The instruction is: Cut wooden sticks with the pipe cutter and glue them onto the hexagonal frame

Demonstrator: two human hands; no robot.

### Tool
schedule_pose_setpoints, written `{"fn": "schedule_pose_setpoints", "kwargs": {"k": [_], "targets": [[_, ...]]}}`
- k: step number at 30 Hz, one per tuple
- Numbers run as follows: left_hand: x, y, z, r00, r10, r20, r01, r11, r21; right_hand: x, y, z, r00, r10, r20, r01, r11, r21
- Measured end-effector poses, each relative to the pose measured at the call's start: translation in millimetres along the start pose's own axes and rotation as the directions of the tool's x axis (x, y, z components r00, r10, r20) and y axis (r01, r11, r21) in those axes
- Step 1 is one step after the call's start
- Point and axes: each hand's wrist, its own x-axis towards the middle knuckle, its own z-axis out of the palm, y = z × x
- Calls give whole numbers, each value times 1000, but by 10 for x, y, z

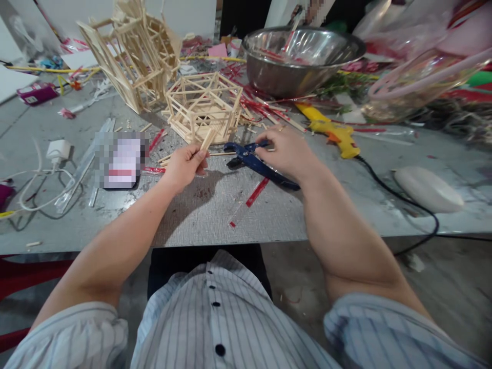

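My left hand (188,163) is closed around a few short pale wooden sticks (208,139), which point up and away from me. My curled right hand (286,149) is at the upper handle of dark blue hand cutters (265,169). Their lower handle slants out below my thumb, and their jaws point left. Just beyond my hands stands an open, many-sided stick frame (207,107) made of thin wooden strips. Behind it on the left rises a taller wooden stick structure (134,56). A clear strip with red ends (257,193) lies below the cutters.
A yellow glue gun (330,128) lies to the right, its black cord running over the table edge. A metal bowl (300,61) stands behind. Left are a phone (123,163) and a white charger (58,151) with cable. A pale oval object (428,188) sits far right.
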Motion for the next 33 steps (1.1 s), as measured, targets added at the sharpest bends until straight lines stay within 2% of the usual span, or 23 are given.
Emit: {"fn": "schedule_pose_setpoints", "kwargs": {"k": [3,7,12,14,16,18,20,24,26,30,33], "targets": [[-4,17,-1,1000,-2,-4,2,1000,4,-10,105,26,986,82,146,-66,992,-107],[-12,24,-4,1000,16,-17,-16,1000,2,-45,158,35,971,115,210,-80,983,-165],[-2,2,-18,999,51,-14,-51,999,-5,-58,69,-45,896,244,371,-123,939,-320],[2,-8,-19,997,77,-16,-78,997,-14,-50,82,-57,916,234,326,-121,935,-332],[4,-16,-18,994,104,-18,-104,994,-14,-38,150,-53,967,158,202,-106,964,-245],[2,-22,-15,992,123,-16,-123,992,-6,-27,239,-48,993,93,70,-83,988,-127],[-1,-27,-14,990,142,-14,-142,990,5,-22,304,-56,995,99,-9,-99,994,-42],[-20,-33,-22,982,189,-23,-188,981,47,-40,303,-143,983,160,-92,-156,987,46],[-32,-29,-29,979,200,-27,-197,977,83,-61,252,-225,983,151,-107,-144,987,65],[-40,-17,-29,980,201,-8,-198,972,124,-108,89,-411,982,186,24,-187,975,122],[-25,-27,-15,979,203,6,-203,976,85,-139,-40,-503,979,202,37,-205,952,227]]}}
